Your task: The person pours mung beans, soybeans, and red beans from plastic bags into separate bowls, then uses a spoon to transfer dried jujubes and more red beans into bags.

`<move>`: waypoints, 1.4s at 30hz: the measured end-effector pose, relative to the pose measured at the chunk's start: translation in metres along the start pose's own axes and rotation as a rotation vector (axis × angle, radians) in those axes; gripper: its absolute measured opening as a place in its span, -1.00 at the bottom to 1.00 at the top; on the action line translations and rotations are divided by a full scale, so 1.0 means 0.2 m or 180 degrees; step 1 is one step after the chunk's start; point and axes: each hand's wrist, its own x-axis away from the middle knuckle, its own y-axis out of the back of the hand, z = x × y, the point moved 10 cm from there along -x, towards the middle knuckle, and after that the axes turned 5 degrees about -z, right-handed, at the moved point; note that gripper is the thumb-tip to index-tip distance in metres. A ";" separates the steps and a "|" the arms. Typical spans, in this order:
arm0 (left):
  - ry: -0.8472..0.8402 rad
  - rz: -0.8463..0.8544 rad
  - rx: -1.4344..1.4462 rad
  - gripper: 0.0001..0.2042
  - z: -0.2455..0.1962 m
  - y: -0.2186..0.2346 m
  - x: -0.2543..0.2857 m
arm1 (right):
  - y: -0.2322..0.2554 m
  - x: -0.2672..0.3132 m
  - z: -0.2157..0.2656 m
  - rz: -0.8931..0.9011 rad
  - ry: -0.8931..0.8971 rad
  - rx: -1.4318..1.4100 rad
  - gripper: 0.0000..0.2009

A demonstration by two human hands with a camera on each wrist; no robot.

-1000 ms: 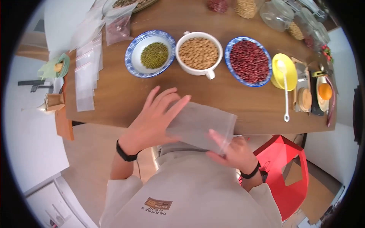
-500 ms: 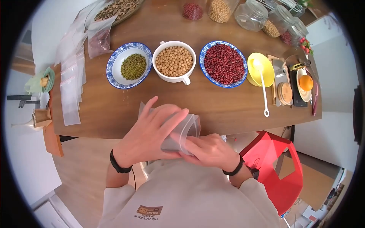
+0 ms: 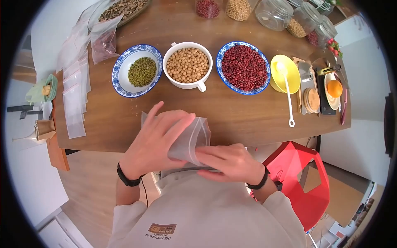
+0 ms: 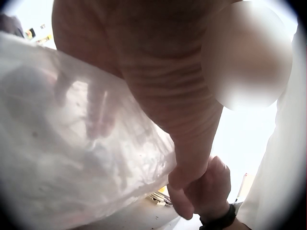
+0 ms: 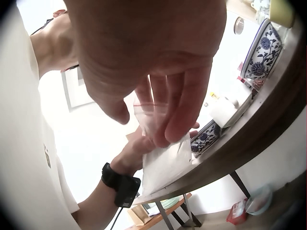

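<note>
A clear zip bag (image 3: 187, 142) spans the two hands at the table's near edge, its mouth facing right. My left hand (image 3: 155, 144) holds it between the thumb and spread fingers. The fingers of my right hand (image 3: 233, 163) lie straight at the mouth. In the right wrist view, fingers of the right hand (image 5: 153, 57) show through the bag (image 5: 165, 165), with the thumb apart from it. The bag (image 4: 72, 148) fills much of the left wrist view. Beyond the hands stand bowls of green beans (image 3: 142, 72), chickpeas (image 3: 187, 65) and red beans (image 3: 244, 67).
Flat zip bags (image 3: 73, 111) lie at the left, beside a bag of dark red pieces (image 3: 104, 44). A yellow bowl (image 3: 292, 78) with a white spoon (image 3: 290, 108) stands right. Glass jars (image 3: 273, 15) are at the back; a red chair (image 3: 289, 182) is below the table's right side.
The bag has swung from flat and stretched rightward to bent, with its mouth parted. My right hand has moved left, its fingers now at the mouth. The head view has shifted.
</note>
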 end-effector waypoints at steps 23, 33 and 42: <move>0.0158 -0.0481 -0.0159 0.10 0.17 0.18 0.11 | 0.21 0.24 -0.88 -0.0844 -0.4061 -0.2770 -0.55; 0.0234 -0.0493 -0.0251 0.11 0.18 0.19 0.10 | 0.23 0.26 -0.82 -0.0634 -0.4122 -0.2513 -0.60; 0.0117 -0.0529 -0.0287 0.12 0.16 0.18 0.08 | 0.18 0.43 -0.64 -0.0003 -0.4186 -0.2484 -0.50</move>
